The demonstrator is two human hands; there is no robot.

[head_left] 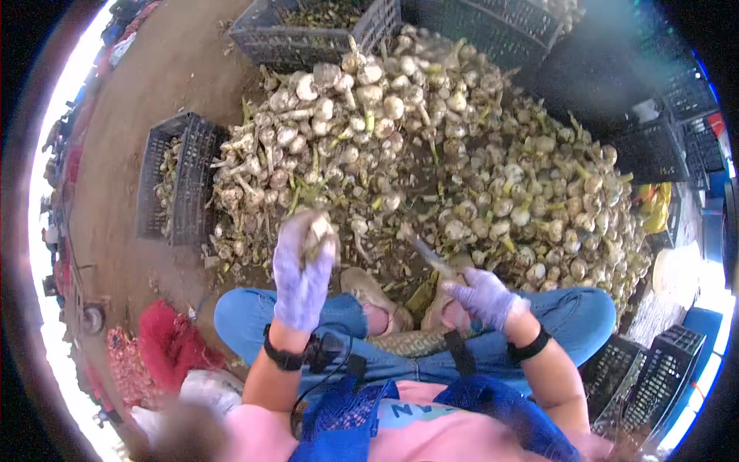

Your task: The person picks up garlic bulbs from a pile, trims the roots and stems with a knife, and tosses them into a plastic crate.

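My left hand (302,279), in a pale purple glove, is raised with its fingers closed around a garlic bulb (319,226). Part of that bulb is hidden by the fingers. In my right hand (486,298), gloved the same way, is a knife (428,256); its blurred blade points up and to the left, apart from the bulb. A large heap of garlic bulbs (369,96), many with stems, spreads on the ground beyond both hands. Loose skins and cut bits lie among the bulbs just past my shoes (371,296).
A black crate (192,181) holding garlic scraps stands left of the heap. Another crate (308,42) sits behind it, with more dark crates (650,146) at the right. Red netting (173,339) lies at my left, and black crates (654,377) stand at my right.
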